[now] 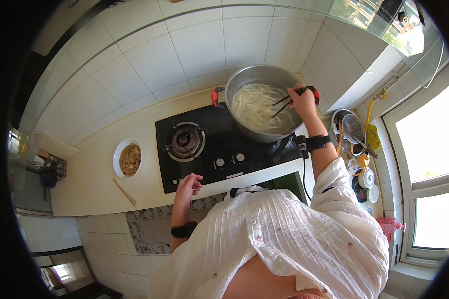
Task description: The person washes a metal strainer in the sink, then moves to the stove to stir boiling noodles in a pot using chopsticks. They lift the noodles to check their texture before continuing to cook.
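Observation:
A large stainless steel pot (239, 123) with red and black handles stands on the right burner of a black gas hob (194, 175). Pale noodles (256, 101) lie in liquid inside it. My right hand (302, 101), above the pot's right rim, is shut on dark chopsticks (280, 106), whose tips reach into the noodles. My left hand (190, 184) is held near the hob's front edge with its fingers loosely curled and apart, holding nothing. The left burner (185, 140) bears no pan.
On the left counter are a white bowl (116, 160) of chunky brown food and light wooden chopsticks (124, 192). A utensil rack (60, 168) stands farther left. To the right are a metal basin (335, 121) with a strainer (353, 129), a white lidded pot (366, 178) and a window.

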